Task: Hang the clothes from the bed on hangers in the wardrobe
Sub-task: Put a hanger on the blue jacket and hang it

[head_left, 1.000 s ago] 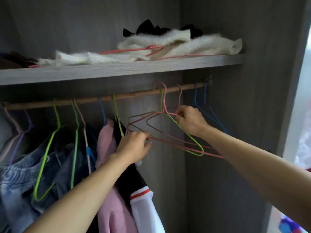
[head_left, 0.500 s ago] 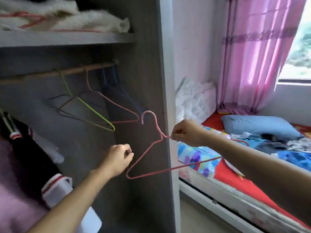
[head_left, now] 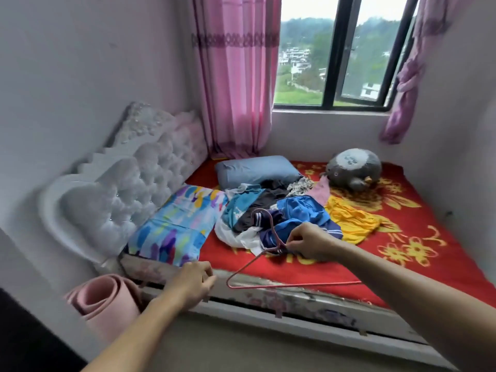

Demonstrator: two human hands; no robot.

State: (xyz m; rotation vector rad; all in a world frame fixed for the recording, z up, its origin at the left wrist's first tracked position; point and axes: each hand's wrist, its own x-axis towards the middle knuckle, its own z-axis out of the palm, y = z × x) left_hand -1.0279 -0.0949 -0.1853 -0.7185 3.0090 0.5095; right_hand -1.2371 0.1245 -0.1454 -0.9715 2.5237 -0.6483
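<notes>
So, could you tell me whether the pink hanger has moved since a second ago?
Yes: the pink hanger, in the right hand, has come from the wardrobe to over the bed.

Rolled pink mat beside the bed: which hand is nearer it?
Left. The left hand hangs just right of the rolled pink mat; the right hand, pinching a pink wire hanger, is farther right.

Daylit window (head_left: 303, 63), pink curtains (head_left: 236, 76), tufted headboard (head_left: 128, 178).
</notes>
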